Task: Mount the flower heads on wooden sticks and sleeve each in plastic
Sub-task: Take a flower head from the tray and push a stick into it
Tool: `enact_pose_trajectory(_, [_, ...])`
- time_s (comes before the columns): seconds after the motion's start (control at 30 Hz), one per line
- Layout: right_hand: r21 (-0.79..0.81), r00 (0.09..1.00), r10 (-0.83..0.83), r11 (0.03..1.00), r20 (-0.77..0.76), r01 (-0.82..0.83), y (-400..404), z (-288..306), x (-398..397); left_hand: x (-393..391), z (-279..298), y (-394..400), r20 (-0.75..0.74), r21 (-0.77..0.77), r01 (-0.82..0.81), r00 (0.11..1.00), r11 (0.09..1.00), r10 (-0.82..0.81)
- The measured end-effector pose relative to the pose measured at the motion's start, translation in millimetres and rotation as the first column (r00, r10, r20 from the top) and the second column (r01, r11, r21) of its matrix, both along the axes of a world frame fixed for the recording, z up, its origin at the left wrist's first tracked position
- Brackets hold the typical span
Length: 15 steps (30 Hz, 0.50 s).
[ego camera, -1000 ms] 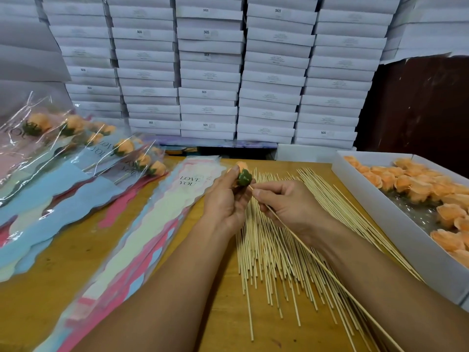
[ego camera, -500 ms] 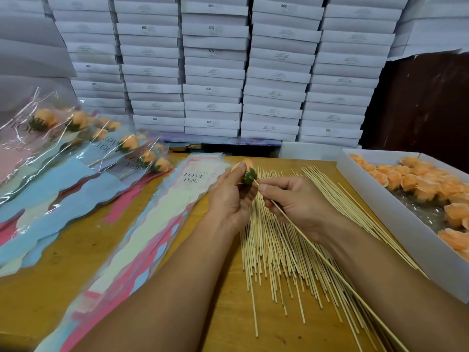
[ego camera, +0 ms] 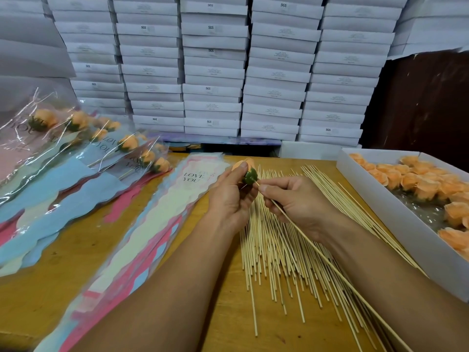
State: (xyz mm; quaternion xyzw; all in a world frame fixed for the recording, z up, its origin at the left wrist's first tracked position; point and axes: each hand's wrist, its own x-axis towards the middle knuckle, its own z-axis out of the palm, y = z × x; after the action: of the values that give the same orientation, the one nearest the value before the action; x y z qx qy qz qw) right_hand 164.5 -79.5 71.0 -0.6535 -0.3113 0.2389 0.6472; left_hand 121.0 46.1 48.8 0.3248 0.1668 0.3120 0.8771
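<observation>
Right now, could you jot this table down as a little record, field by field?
left hand: left hand holds a flower head, green base toward the stick
right hand: right hand pinches one stick, its tip at the green base
sticks: loose pile on the table
box: white box at right, holding orange flower heads
sleeves: empty printed stack left of the hands
finished: sleeved flowers at far left
</observation>
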Motion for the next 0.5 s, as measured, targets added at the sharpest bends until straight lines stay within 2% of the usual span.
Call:
enact_pose_trajectory(0.27, [-0.073,0.999,-0.025,0.997,0.045,0.028,1,-4,4,1,0,-1,-0.050,0.076,-0.026,0.998,0.997,0.030])
enact_pose_trajectory(0.5, [-0.084,0.984,-0.128,0.987,0.124,0.138,6,-12,9,1,2,-9,-0.091,0.138,-0.023,0.995,0.990,0.036])
